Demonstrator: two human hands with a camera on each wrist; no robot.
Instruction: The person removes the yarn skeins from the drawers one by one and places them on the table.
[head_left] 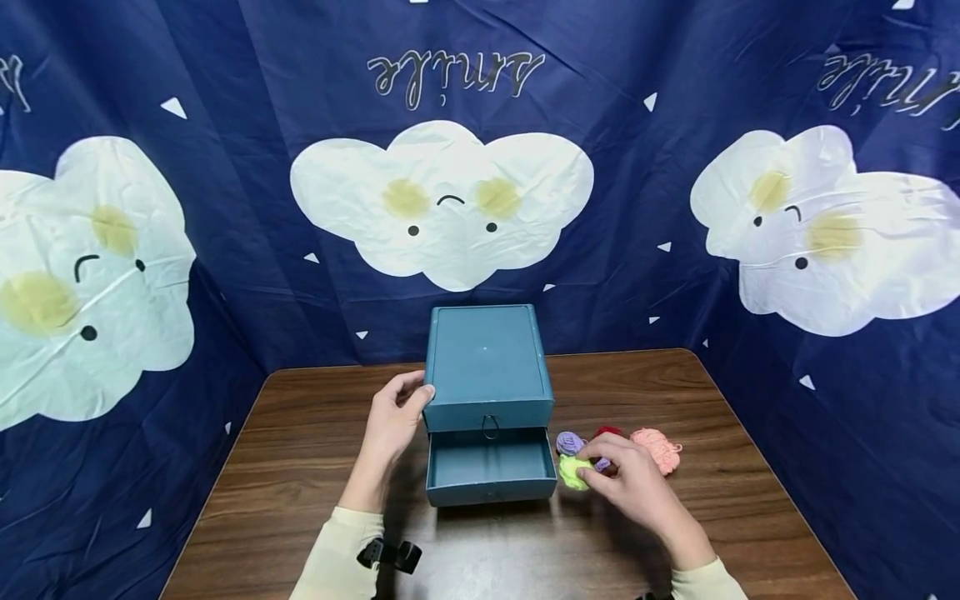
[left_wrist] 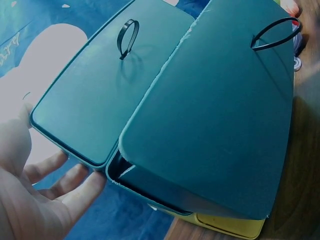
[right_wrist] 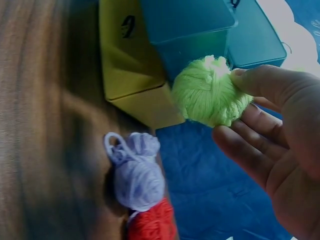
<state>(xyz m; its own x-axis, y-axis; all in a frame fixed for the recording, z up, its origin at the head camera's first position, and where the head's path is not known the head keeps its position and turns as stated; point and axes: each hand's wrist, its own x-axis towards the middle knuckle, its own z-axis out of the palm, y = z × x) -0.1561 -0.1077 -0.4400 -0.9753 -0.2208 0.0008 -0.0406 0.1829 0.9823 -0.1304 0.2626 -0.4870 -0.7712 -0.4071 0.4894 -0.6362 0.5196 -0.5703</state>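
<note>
Lime yarn ball point(right_wrist: 212, 92): just right of the open drawer point(head_left: 491, 493), in the right hand; I cannot tell whether its underside clears the table.
Yarn feel: probably very light, soft and squashy, with fuzzy strands that should grip skin rather than slip; hard to break, though a loose loop could snag or unwind.
Where to hold it: best taken across the wound middle, lightly, several strands at once, never by a single thread.
Right hand point(head_left: 630, 479): pinching the lime ball between thumb and fingertips.
Left hand point(head_left: 396, 410): fingers spread and fairly straight, touching the left side of the drawer unit point(head_left: 487, 354) near its front corner.
Drawer unit: blue-green and stiff-looking, with the open drawer standing out below a closed one; a yellow lower drawer point(right_wrist: 132, 55) shows beneath. Dark loops serve as pulls.
Other yarn: lilac yarn point(right_wrist: 139, 182) touching red yarn point(right_wrist: 154, 222), with pink yarn point(head_left: 658, 450) beyond the right hand.
Table point(head_left: 300, 475): brown wood grain, under everything.
Backdrop: blue cloth point(head_left: 637, 267) with white clouds.
</note>
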